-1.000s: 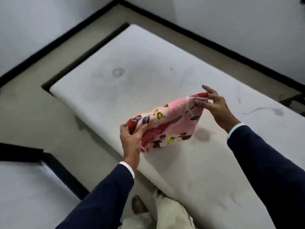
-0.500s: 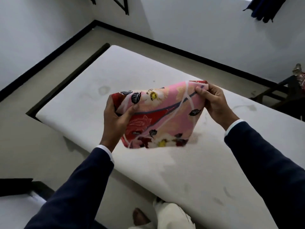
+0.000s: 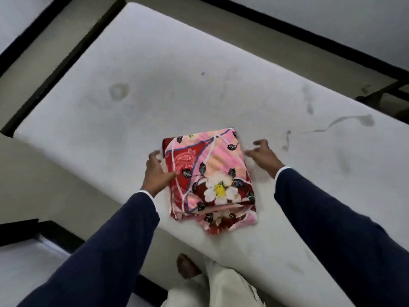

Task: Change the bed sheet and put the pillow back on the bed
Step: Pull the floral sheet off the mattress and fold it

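Head view: a folded floral bed sheet (image 3: 210,180) lies on the bare mattress (image 3: 132,103) near its near edge. The left hand (image 3: 156,171) touches its left side; the right hand (image 3: 264,157) hovers beside it, fingers loosely spread, nothing gripped. Unfolding is judged next: an edge must be pinched and lifted.

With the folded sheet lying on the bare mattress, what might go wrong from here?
1. The folded sheet lies near the mattress edge; unfolding it there may let part slide to the floor.
2. The mattress shows stains, which might mark the sheet.
3. Neither the left hand nor the right hand grips it, so a hasty grab may bunch the layers.
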{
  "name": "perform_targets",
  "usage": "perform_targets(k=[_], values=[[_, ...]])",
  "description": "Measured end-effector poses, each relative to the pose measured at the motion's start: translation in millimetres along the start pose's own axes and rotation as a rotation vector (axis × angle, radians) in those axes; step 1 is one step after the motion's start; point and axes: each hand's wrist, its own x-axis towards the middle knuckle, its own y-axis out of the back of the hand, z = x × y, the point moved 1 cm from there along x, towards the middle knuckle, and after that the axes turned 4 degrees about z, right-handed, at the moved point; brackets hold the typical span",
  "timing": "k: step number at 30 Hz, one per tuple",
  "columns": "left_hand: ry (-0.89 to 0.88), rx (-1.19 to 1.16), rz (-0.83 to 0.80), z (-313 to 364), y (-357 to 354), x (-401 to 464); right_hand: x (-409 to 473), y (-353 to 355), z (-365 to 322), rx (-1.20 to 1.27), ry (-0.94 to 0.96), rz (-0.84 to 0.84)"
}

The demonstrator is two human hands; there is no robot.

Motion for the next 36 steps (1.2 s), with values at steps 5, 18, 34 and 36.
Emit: perform_targets(k=[5, 18, 34, 36], values=[[0.174, 0.067, -0.051, -47.4, -44.1, 2.0, -2.2, -57.0, 46.5, -0.381, 0.004, -0.177], [0.428, -0.33, -0.29, -62.3, -60.9, 50.6, 9.7, -78.6, 64.1, 0.281, -0.215, -0.143], [0.071, -0.19, -0.485, 41.3, 42.2, 48.2, -133.0, -9.1, -46.6, 0.826, -0.227, 0.016], [-0.073, -0.024, -0.516, 67.2, 44.9, 32.0, -165.4, 13.1, -58.0, 0.865, -0.195, 0.128]])
